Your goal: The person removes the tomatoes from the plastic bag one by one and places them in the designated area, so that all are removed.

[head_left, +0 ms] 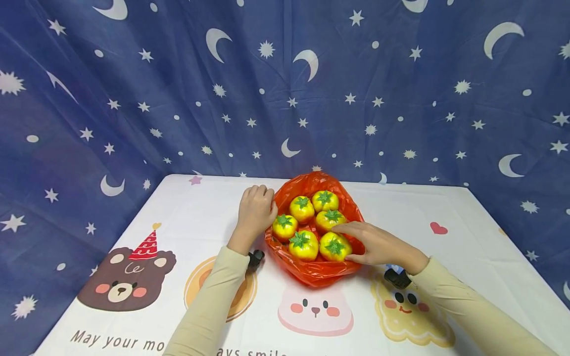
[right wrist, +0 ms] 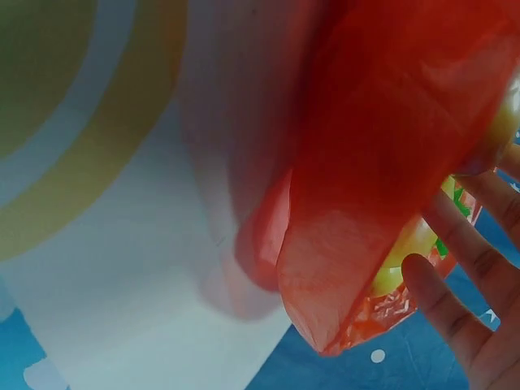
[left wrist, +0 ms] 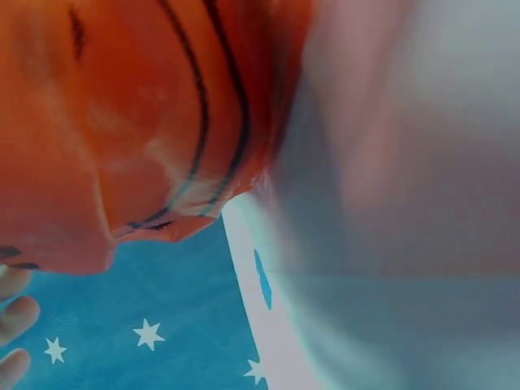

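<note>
A red plastic bag [head_left: 307, 274] stands open on the table with its mouth spread wide. Inside lie several yellow-orange fruits with green star-shaped leafy tops, like tomatoes or persimmons. My left hand [head_left: 255, 212] grips the bag's left rim with curled fingers; its fingertips [left wrist: 18, 318] show beside the bag in the left wrist view. Reaching over the right rim, my right hand [head_left: 378, 244] has its fingers and thumb spread beside the front right fruit [head_left: 335, 247]. In the right wrist view its fingers [right wrist: 479, 264] are extended, and the bag wall hides part of the fruits.
A white tablecloth [head_left: 401, 202] printed with cartoon figures and lettering covers the table. Behind it hangs a dark blue curtain [head_left: 329, 133] with moons and stars. Black wrist straps [head_left: 398, 278] show at both wrists.
</note>
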`<state>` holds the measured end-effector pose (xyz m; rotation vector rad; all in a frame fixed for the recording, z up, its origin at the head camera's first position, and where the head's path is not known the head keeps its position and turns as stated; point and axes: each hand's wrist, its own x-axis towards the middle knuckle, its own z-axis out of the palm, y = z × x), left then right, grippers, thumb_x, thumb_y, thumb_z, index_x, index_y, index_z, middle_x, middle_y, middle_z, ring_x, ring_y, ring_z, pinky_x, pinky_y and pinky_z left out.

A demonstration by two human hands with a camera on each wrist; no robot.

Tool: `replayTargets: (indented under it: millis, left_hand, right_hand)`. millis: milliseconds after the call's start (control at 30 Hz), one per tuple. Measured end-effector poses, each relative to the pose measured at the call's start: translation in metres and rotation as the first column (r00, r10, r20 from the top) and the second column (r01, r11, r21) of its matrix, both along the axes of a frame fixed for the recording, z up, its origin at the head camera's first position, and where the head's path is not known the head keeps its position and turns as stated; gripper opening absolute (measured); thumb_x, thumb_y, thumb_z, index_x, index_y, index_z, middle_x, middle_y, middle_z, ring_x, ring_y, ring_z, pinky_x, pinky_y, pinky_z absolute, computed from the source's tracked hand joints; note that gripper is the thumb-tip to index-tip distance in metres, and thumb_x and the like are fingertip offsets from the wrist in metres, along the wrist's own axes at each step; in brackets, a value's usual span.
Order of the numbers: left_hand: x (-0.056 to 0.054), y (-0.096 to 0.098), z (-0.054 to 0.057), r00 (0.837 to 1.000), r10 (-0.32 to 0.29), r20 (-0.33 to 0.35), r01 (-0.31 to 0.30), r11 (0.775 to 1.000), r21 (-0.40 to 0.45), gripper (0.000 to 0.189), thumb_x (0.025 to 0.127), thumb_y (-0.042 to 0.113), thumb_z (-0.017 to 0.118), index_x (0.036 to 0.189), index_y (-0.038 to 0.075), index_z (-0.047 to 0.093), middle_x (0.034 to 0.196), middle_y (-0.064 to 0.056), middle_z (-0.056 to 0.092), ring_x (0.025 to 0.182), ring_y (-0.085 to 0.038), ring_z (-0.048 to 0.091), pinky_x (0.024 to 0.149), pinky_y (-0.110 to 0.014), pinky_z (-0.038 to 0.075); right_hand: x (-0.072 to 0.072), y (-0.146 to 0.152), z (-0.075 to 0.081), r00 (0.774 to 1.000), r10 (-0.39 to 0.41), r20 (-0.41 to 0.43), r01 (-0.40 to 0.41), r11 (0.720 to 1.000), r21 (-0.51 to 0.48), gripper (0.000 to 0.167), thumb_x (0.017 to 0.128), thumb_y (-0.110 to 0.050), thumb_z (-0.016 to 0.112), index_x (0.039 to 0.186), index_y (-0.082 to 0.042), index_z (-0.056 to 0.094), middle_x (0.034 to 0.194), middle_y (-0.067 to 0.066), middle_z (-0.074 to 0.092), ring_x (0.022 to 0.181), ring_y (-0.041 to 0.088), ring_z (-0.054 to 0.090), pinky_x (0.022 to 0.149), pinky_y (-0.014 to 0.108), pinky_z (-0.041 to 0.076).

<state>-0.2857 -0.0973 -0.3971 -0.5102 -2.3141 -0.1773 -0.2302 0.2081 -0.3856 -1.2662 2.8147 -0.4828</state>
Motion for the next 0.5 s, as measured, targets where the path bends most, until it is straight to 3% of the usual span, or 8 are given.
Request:
replayTargets:
  millis: [133, 300, 400, 500]
  left_hand:
    - [0.003, 0.000, 0.003, 0.999, 0.026, 0.046, -0.025, 0.999, -0.022, 0.013, 0.077, 0.018, 0.064, 0.075, 0.005, 0.062, 0.073, -0.010, 0.060, 0.071, -0.028, 0.056, 0.076, -0.040, 0.047]
    - [0.005, -0.002, 0.008, 0.974, 0.086, 0.208, -0.065, 0.992, -0.107, 0.025, 0.077, 0.030, 0.063, 0.072, 0.006, 0.063, 0.071, -0.008, 0.061, 0.071, -0.027, 0.056, 0.072, -0.040, 0.047]
    - [0.007, -0.004, 0.012, 0.959, 0.082, 0.272, -0.046, 0.990, -0.136, 0.022, 0.078, 0.028, 0.062, 0.071, 0.006, 0.063, 0.070, -0.008, 0.061, 0.071, -0.027, 0.057, 0.070, -0.040, 0.047]
    - [0.008, -0.005, 0.017, 0.961, 0.048, 0.272, -0.010, 0.990, -0.141, 0.016, 0.076, 0.021, 0.062, 0.070, 0.006, 0.063, 0.068, -0.008, 0.060, 0.070, -0.027, 0.057, 0.068, -0.040, 0.047]
  right_hand:
    - [0.000, -0.001, 0.000, 1.000, -0.001, 0.004, 0.001, 1.000, 0.004, 0.060, 0.078, -0.028, 0.074, 0.132, -0.012, 0.052, 0.130, 0.005, 0.058, 0.121, 0.026, 0.054, 0.096, 0.046, 0.047]
    - [0.000, -0.001, -0.001, 1.000, -0.006, 0.006, 0.006, 1.000, 0.006, 0.061, 0.078, -0.028, 0.074, 0.132, -0.012, 0.052, 0.130, 0.005, 0.058, 0.122, 0.026, 0.054, 0.095, 0.046, 0.048]
    - [0.001, -0.001, -0.001, 1.000, -0.008, 0.013, 0.008, 1.000, 0.002, 0.061, 0.077, -0.029, 0.074, 0.132, -0.012, 0.052, 0.130, 0.005, 0.058, 0.122, 0.026, 0.054, 0.095, 0.046, 0.048]
    - [0.001, 0.000, -0.001, 1.000, -0.011, 0.017, 0.011, 1.000, 0.001, 0.062, 0.077, -0.029, 0.074, 0.132, -0.013, 0.052, 0.130, 0.005, 0.058, 0.122, 0.026, 0.054, 0.095, 0.046, 0.048]
